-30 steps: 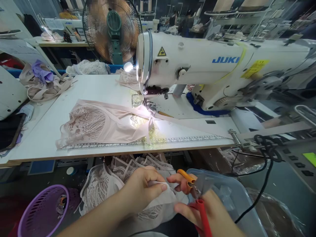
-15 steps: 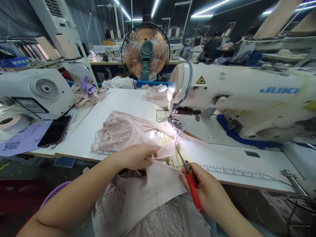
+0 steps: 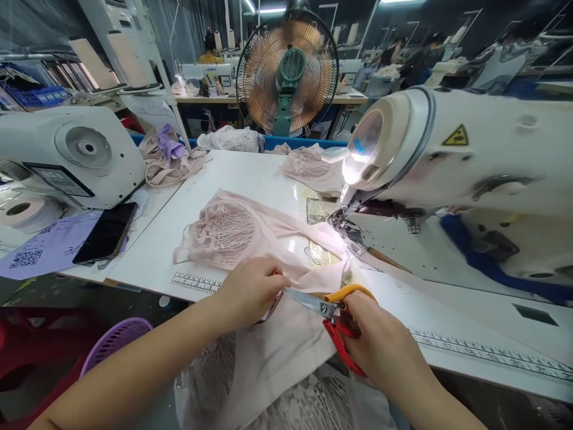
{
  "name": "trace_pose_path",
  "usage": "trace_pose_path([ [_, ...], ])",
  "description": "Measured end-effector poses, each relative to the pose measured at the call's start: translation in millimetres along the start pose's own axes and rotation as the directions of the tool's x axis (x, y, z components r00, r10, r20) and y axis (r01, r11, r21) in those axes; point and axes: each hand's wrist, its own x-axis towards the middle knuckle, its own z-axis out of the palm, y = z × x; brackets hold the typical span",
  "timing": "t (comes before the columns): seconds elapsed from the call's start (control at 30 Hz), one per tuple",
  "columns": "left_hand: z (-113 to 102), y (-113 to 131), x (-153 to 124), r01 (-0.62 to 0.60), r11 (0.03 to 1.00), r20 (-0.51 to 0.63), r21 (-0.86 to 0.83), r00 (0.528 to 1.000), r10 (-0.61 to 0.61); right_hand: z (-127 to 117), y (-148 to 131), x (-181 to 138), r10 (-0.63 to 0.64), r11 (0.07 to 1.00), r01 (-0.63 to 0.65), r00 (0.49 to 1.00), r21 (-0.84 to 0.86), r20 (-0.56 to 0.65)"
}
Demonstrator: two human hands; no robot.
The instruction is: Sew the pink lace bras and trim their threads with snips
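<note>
One pink lace garment piece (image 3: 268, 352), likely light, limp and easily snagged, is draping over the worktop (image 3: 242, 173) edge, the left hand (image 3: 250, 292) pinching its firmer hem in clenched fingers, the right hand (image 3: 380, 346) gripping orange-and-red scissors (image 3: 323, 306) alongside.

The scissors (image 3: 320, 307) tips hide behind the left hand (image 3: 250, 292); the right edge crops the sewing machine (image 3: 470, 161).

Left hand (image 3: 250, 291) pinches pink fabric (image 3: 286, 352); right hand (image 3: 380, 346) holds scissors (image 3: 326, 310), blades seemingly at the fabric
</note>
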Motion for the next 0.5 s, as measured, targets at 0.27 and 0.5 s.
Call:
trace_pose_path([
  [0.27,22,21,-41,-0.181,0.979,-0.277,0.093,0.94,0.2,-5,11,-21,-0.21,0.97,0.221,0.972,-0.104,0.105],
  [0.5,44,36,-42,-0.047,0.993,-0.356,0.108,0.931,0.082,-6,18,-27,-0.344,0.934,0.352,0.933,-0.061,0.108],
])
